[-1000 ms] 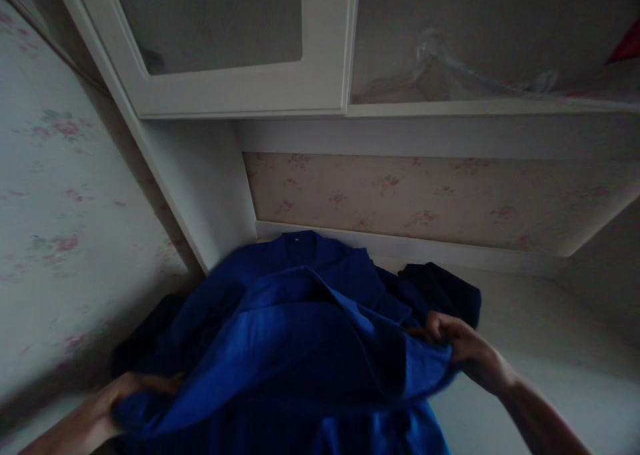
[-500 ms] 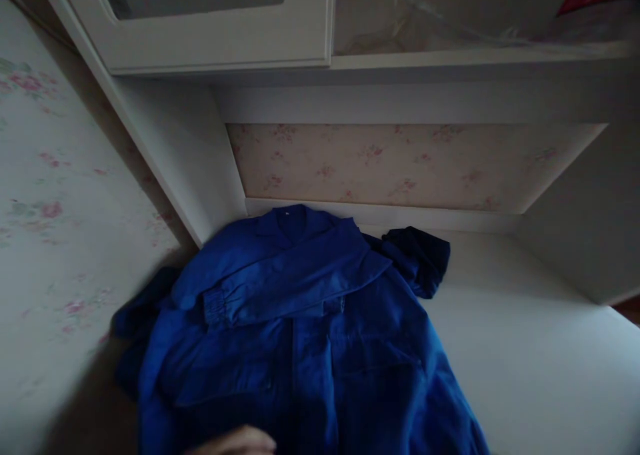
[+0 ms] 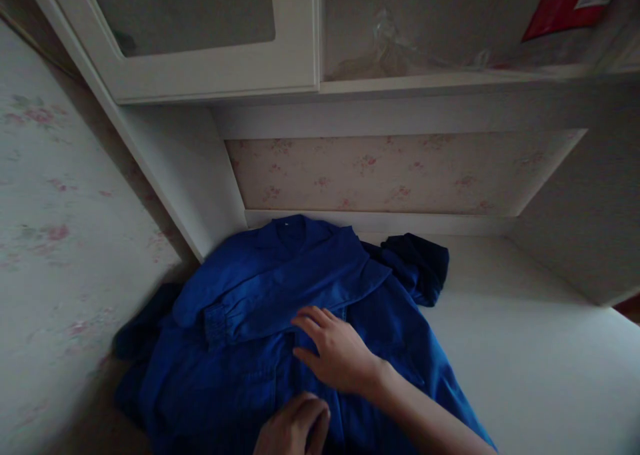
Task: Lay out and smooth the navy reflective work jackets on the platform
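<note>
A blue long-sleeved work jacket point(image 3: 220, 382) lies front up on the white desktop, its collar toward the back panel. One sleeve with a gathered cuff is folded across its chest; the cuff is at the left. Over the middle of the jacket front is my right hand point(image 3: 337, 348), fingers apart and holding nothing. Its fingertips are close to the folded sleeve; whether they touch it I cannot tell. Lower down, at the bottom edge of the view, my left hand point(image 3: 295, 425) is closed with curled fingers. What it holds, if anything, is hidden.
Dark blue bunched cloth point(image 3: 420, 268) sits by the jacket's right shoulder. A white cabinet point(image 3: 215, 75) hangs above, beside an open shelf point(image 3: 435, 78) with clear plastic and a red package point(image 3: 570, 8). Floral wallpaper point(image 3: 55, 202) covers the left wall.
My right hand has come into view over the jacket front. My left hand has moved right and shows more fully. The view has shifted slightly; the jacket lies much as before.
</note>
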`<state>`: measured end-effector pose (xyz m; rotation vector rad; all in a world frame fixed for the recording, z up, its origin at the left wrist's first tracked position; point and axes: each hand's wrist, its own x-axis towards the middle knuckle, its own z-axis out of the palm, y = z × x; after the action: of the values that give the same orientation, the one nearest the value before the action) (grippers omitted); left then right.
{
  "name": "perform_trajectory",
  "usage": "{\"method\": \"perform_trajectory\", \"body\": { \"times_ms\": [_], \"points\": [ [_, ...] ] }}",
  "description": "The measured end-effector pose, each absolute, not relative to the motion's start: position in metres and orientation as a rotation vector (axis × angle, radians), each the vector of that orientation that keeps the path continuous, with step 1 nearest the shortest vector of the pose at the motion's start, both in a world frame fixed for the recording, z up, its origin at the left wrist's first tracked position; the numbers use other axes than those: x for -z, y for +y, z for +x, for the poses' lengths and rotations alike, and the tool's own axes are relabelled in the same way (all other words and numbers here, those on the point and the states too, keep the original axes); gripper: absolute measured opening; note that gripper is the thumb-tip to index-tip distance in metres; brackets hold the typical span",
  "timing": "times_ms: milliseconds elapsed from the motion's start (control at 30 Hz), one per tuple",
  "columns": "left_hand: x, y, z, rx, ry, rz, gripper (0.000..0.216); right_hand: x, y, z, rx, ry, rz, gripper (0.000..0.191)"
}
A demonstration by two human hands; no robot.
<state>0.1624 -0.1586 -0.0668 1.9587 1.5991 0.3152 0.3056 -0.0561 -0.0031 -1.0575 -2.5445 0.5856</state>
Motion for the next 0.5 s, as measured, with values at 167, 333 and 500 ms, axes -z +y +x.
{"method": "perform_trajectory", "body": {
  "times_ms": [167, 333, 500],
  "points": [
    [0.074, -0.124, 0.171, -0.226, 1.743, 1.977, 0.04, 0.032, 0.022, 0.256, -0.653, -2.494, -1.135, 0.015],
    [0.076, -0.094, 0.168, -0.1, 1.917, 1.827, 0.056, 0.017, 0.061, 0.284, -0.84, -2.03, -1.101, 0.02],
    [0.061, -0.055, 0.168, -0.024, 2.079, 2.023, 0.062, -0.01, 0.104, 0.42, -0.852, -1.174, -1.325, 0.038]
  ]
}}
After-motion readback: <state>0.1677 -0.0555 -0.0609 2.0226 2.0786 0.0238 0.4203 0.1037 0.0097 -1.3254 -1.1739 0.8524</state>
